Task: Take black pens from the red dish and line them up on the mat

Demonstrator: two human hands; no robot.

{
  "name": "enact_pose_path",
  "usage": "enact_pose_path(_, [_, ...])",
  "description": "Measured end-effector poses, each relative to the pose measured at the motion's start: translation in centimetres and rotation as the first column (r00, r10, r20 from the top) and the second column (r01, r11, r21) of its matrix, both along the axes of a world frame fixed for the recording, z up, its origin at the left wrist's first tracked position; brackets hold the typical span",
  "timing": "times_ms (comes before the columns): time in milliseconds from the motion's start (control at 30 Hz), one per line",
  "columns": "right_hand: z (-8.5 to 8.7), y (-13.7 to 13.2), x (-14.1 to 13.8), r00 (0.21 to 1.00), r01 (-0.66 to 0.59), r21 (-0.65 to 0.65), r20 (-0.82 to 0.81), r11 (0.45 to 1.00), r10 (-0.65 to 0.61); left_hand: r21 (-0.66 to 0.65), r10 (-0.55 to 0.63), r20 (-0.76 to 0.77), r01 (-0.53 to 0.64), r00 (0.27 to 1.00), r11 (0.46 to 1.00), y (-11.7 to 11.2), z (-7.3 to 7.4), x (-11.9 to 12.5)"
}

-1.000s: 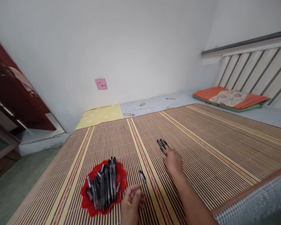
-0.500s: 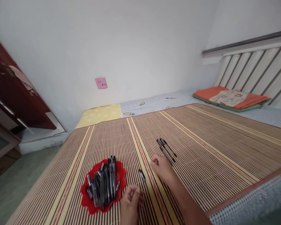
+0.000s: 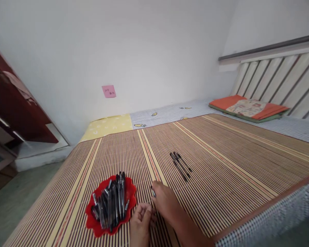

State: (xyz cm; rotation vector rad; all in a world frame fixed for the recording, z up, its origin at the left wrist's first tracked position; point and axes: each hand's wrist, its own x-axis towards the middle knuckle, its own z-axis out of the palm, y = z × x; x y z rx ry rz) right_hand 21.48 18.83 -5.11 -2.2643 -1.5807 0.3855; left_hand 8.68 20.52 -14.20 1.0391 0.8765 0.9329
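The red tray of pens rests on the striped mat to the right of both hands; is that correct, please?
Not quite: the head view shows the red tray to the left of both the left hand and the right hand. It does hold pens and rest on the striped mat.

Pink square paper note (image 3: 109, 91) on plain white painted wall (image 3: 157, 51): two short groups of dark handwriting. Group at note's upper left small, digit-like; seems to start with 3 and end with 4, middle mark uncertain. Group at note's lower right blurred, cannot be read. Slim black-and-clear plastic pens (image 3: 115, 199) in red scalloped plastic dish (image 3: 92, 223), below note: any print too small to read.
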Motion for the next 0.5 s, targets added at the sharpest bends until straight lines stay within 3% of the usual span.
enact_pose_path(167, [-0.5, 0.1, 0.3, 1.000, 0.023, -0.017, -0.006, 1.000, -0.023, 0.007, 0.012, -0.027, -0.011, 1.000, 1.000, 0.0, 0.3, 0.0])
enact_pose_path(300, [-1.3, 0.3, 0.8, 0.996, 0.071, 0.040, -0.049, 0.997, -0.069, -0.003, 0.001, -0.038, -0.001, 0.999, 1.000, 0.1, 1.0, 0.0])
enact_pose_path(400, [-1.7, 0.6, 1.4, 0.949, 0.111, 0.115, -0.306, 0.987, -0.071, -0.012, 0.006, -0.053, -0.007, 0.999, 1.000, 0.1, 1.4, 0.0])
enact_pose_path(500, [-1.7, 1.1, 2.0, 0.814, 0.074, 0.120, -0.580, 0.990, 0.009, -0.013, 0.020, -0.066, -0.021, 0.998, 1.000, 0.1, 1.7, 0.0])
